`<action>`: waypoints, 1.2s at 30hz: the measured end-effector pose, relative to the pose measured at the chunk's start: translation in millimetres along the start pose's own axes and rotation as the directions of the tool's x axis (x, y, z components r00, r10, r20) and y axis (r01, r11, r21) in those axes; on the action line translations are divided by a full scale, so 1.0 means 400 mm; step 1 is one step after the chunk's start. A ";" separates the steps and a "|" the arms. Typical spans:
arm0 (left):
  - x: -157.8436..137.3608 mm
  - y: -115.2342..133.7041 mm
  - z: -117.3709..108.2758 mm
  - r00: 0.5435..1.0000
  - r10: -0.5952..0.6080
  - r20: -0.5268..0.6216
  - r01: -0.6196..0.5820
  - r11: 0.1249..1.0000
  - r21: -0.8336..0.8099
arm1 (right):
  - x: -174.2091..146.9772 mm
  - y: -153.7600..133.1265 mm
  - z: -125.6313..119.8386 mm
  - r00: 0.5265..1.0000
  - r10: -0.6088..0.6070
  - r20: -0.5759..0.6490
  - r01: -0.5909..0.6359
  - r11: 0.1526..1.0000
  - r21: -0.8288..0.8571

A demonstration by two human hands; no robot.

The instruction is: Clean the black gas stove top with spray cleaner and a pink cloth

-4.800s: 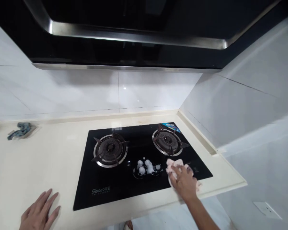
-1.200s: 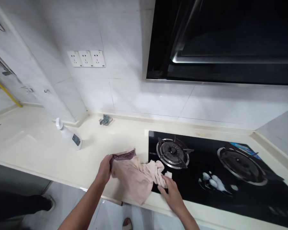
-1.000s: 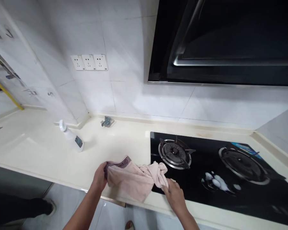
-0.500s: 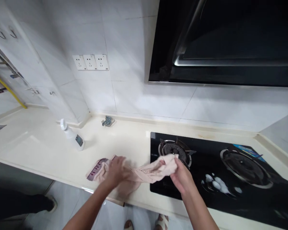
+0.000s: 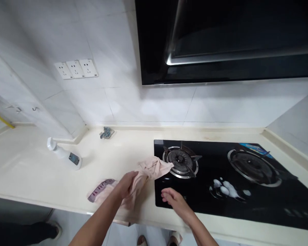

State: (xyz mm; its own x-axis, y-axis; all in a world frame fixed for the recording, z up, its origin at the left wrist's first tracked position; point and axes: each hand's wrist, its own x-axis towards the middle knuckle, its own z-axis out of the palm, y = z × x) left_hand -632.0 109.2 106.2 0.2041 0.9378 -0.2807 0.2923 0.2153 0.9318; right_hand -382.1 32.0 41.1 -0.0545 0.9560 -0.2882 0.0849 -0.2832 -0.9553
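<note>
A pale pink cloth [image 5: 154, 167] with a purple patterned border is bunched in my left hand [image 5: 128, 184], whose fingers are wrapped round it. The border end rests on the cream counter to the left, and the other end reaches over the near left burner [image 5: 179, 160]. My right hand [image 5: 176, 203] is apart from the cloth, above the front left part of the black glass gas hob [image 5: 205, 201]. Its fingers are loosely bent, with nothing in them. White foam [image 5: 228, 188] lies on the hob between the two burners.
A white spray bottle [image 5: 65, 155] stands at the left of the counter [image 5: 128, 147]. A small grey-blue crumpled item [image 5: 107, 133] sits near the wall. The right burner [image 5: 253, 166] lies beyond the foam. Overhead hangs a black range hood [image 5: 220, 41]. A person's leg [image 5: 28, 232] shows at lower left.
My right hand has let go of the cloth and moved down and left, away from it. My left hand has lifted the cloth's middle rightward. The view has shifted slightly right.
</note>
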 end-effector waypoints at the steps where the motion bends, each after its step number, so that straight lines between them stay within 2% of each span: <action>1: -0.005 0.037 -0.002 1.000 -0.002 0.031 0.003 0.999 -0.045 | 0.002 -0.004 0.018 0.997 -0.025 0.067 0.025 1.000 -0.008; 2: -0.012 0.076 -0.004 0.998 -0.002 0.066 0.008 0.996 -0.086 | 0.010 -0.014 0.036 0.992 -0.052 0.112 0.053 0.999 -0.006; 4: -0.031 0.152 -0.008 0.992 0.009 0.126 0.018 0.977 -0.211 | 0.035 -0.048 0.071 0.989 -0.087 0.120 0.084 0.996 0.035; 6: -0.056 0.218 -0.014 0.984 0.036 0.177 0.034 0.926 -0.376 | 0.063 -0.092 0.103 0.996 -0.055 0.069 0.043 0.987 0.155; 8: -0.082 0.266 -0.024 0.975 0.071 0.212 0.047 0.862 -0.505 | 0.080 -0.136 0.132 0.999 0.026 0.042 -0.039 0.941 0.335; 11: -0.115 0.303 -0.043 0.974 0.125 0.189 0.007 0.816 -0.578 | 0.073 -0.189 0.164 0.995 0.070 0.075 -0.099 0.840 0.534; 13: -0.133 0.310 -0.061 0.979 0.154 0.132 -0.046 0.803 -0.595 | 0.050 -0.218 0.172 0.994 0.001 0.110 -0.070 0.777 0.625; 15: -0.151 0.310 -0.085 0.982 0.175 0.066 -0.105 0.805 -0.584 | 0.018 -0.245 0.162 0.992 -0.081 0.094 -0.003 0.741 0.672; 17: -0.171 0.308 -0.115 0.982 0.190 -0.021 -0.169 0.810 -0.561 | -0.020 -0.274 0.129 0.990 -0.139 0.032 0.090 0.780 0.619; 20: -0.204 0.310 -0.155 0.960 0.187 -0.207 -0.274 0.778 -0.565 | -0.083 -0.326 0.050 0.975 -0.207 -0.078 0.221 0.883 0.414; 22: -0.216 0.313 -0.159 0.938 0.166 -0.306 -0.322 0.745 -0.584 | -0.119 -0.363 -0.004 0.954 -0.250 -0.164 0.289 0.913 0.289; 25: -0.189 0.301 -0.115 0.943 0.159 -0.291 -0.308 0.745 -0.592 | -0.135 -0.392 -0.056 0.908 -0.298 -0.296 0.354 0.922 0.158; 26: -0.165 0.287 -0.091 0.950 0.172 -0.261 -0.295 0.768 -0.568 | -0.126 -0.386 -0.067 0.895 -0.293 -0.336 0.353 0.927 0.130; 28: -0.102 0.235 -0.040 0.957 0.209 -0.203 -0.277 0.869 -0.411 | -0.091 -0.338 -0.086 0.878 -0.252 -0.407 0.304 0.950 0.069; 30: -0.035 0.156 0.001 0.956 0.230 -0.184 -0.247 0.966 -0.072 | -0.047 -0.247 -0.109 0.875 -0.220 -0.432 0.202 0.976 -0.087; 31: -0.008 0.109 0.015 0.956 0.221 -0.194 -0.222 0.975 0.016 | -0.027 -0.191 -0.123 0.873 -0.222 -0.435 0.141 0.967 -0.210; 33: 0.023 0.010 0.028 0.945 0.217 -0.245 -0.190 0.973 0.132 | -0.003 -0.075 -0.150 0.860 -0.256 -0.442 0.029 0.889 -0.458; 36: 0.008 -0.122 0.011 0.924 0.246 -0.293 -0.171 0.951 0.258 | 0.003 0.063 -0.151 0.839 -0.251 -0.483 -0.108 0.793 -0.599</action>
State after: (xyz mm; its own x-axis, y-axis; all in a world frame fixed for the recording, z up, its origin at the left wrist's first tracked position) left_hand -641.4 100.4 59.0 -0.0134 0.9992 0.0371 0.4843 -0.0259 0.8745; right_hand -319.9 30.8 20.5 0.4137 0.9099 0.0297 0.6692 -0.2818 -0.6875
